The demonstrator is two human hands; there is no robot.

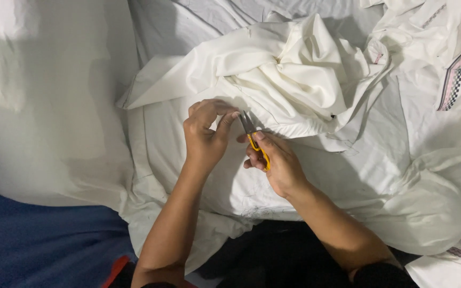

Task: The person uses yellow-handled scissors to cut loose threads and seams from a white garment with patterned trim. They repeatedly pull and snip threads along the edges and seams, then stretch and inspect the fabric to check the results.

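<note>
My right hand [274,162] grips small yellow-handled thread snips [252,133], whose metal blades point up toward a fold of the white garment [294,80]. My left hand [205,133] is just left of the blades, thumb and fingers pinched together at the cloth beside the blade tips; what it pinches is too small to tell. The white garment is bunched in a heap above the hands and spreads flat under them across my lap.
More white cloth with a checked black, pink and white trim strip [457,74] lies at the right. A large pale sheet [38,106] covers the left. Blue fabric [33,245] shows at the lower left, and dark clothing [278,256] lies between my forearms.
</note>
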